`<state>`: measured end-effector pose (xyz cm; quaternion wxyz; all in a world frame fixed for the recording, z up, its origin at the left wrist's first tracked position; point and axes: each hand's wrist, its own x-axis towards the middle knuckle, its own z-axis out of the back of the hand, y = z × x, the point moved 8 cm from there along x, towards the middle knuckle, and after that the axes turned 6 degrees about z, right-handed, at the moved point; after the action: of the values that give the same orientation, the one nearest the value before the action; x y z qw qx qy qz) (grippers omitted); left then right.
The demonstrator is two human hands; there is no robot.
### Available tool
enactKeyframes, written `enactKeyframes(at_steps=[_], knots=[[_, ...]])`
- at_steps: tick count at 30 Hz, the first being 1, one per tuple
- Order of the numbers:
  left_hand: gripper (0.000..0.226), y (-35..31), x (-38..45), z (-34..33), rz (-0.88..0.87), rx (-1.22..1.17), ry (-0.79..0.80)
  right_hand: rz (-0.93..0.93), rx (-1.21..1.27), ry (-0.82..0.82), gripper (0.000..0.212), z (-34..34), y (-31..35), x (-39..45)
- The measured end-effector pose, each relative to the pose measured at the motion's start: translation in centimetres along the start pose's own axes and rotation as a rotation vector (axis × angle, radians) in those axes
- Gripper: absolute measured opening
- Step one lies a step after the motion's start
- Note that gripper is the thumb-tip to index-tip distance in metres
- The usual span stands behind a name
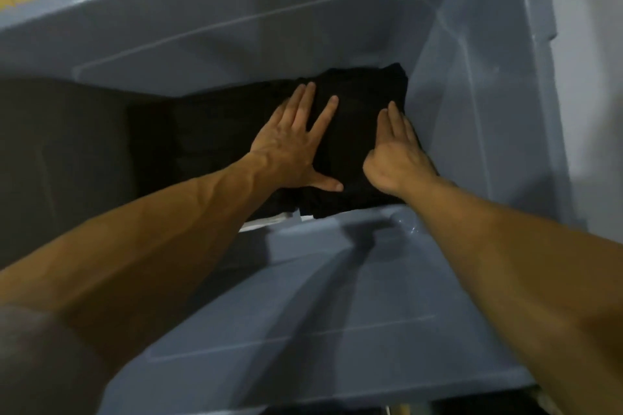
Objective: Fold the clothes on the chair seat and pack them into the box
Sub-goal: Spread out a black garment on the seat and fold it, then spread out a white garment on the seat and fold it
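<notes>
A folded black cloth garment (pixel 357 131) lies at the bottom of a deep grey-blue plastic box (pixel 472 104), pushed into the far right corner. Its long axis runs from the near wall toward the far wall, and its far end touches the far wall. Its right edge lies against the right wall. A strip of white fabric (pixel 269 217) shows under its near edge, close to the near wall.

The left hand (pixel 290 148) lies flat on the left part of the garment, its grip open, fingers straight and spread and pointing toward the far wall, thumb stretched out across the cloth. The right hand (pixel 397 152) rests on the right part, fingers straight and held together, also an open grip, just beside the right wall.

To the left of the garment the box bottom is dark, and more dark cloth (pixel 188 145) seems to lie there; the shadow hides its edges. The near wall slopes up toward the camera beneath both forearms.
</notes>
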<state>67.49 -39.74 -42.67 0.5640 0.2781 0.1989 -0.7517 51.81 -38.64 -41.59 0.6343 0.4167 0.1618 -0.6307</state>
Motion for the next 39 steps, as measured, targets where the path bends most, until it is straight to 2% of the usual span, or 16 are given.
enactKeyframes(at_steps=[3, 6, 9, 11, 13, 16, 19, 23, 25, 27, 31, 33, 35, 37, 39], knots=[[0.148, 0.0, -0.4, 0.6, 0.016, -0.01, 0.04, -0.026, 0.084, 0.045, 0.079, 1.0, 0.6, -0.1], [0.138, 0.3, -2.3, 1.9, 0.04, -0.137, 0.032, 0.066, 0.082, -0.11, 0.081, 2.7, 2.3, -2.1], [0.117, 0.4, -6.5, 5.6, 0.067, -0.29, -0.091, 0.221, 0.139, -0.174, 0.078, 4.6, 4.7, -6.5], [0.109, -0.3, -9.4, 10.1, 0.062, -0.414, -0.176, 0.249, 0.252, -0.187, 0.071, 7.1, 5.7, -10.1], [0.099, -2.0, -12.0, 15.0, -0.003, -0.498, -0.184, 0.237, 0.363, -0.205, 0.061, 10.0, 6.4, -14.0], [0.088, -7.1, -18.1, 23.2, -0.182, -0.432, -0.2, 0.176, 0.462, -0.255, 0.051, 14.4, 5.6, -23.0], [0.083, -12.8, -25.0, 29.5, -0.37, -0.412, -0.298, 0.11, 0.481, -0.426, 0.046, 18.2, 3.3, -33.0], [0.076, -24.3, -36.5, 36.5, -0.652, -0.358, -0.407, 0.0, 0.51, -0.723, 0.042, 22.7, -2.0, -50.1], [0.074, -29.8, -41.2, 38.7, -0.74, -0.354, -0.473, -0.039, 0.518, -0.842, 0.028, 23.6, -5.2, -57.1], [0.07, -36.2, -46.3, 39.3, -0.802, -0.308, -0.492, -0.082, 0.507, -0.959, 0.032, 23.2, -8.9, -65.4], [0.036, -49.3, -53.8, 38.0, -0.981, -0.291, -0.42, -0.238, 0.551, -1.152, 0.042, 20.2, -17.9, -77.3], [0.039, -58.2, -58.5, 36.0, -1.105, -0.221, -0.39, -0.317, 0.609, -1.261, 0.041, 16.7, -24.2, -83.8], [0.054, -66.0, -62.1, 32.8, -1.185, -0.123, -0.337, -0.42, 0.69, -1.33, 0.041, 11.9, -30.3, -88.6], [0.065, -74.4, -65.7, 26.9, -1.254, 0.018, -0.257, -0.56, 0.814, -1.388, 0.04, 4.3, -37.4, -93.6], [0.065, -81.8, -67.5, 20.4, -1.29, 0.142, -0.181, -0.709, 0.94, -1.434, 0.034, -4.2, -43.9, -96.9]])
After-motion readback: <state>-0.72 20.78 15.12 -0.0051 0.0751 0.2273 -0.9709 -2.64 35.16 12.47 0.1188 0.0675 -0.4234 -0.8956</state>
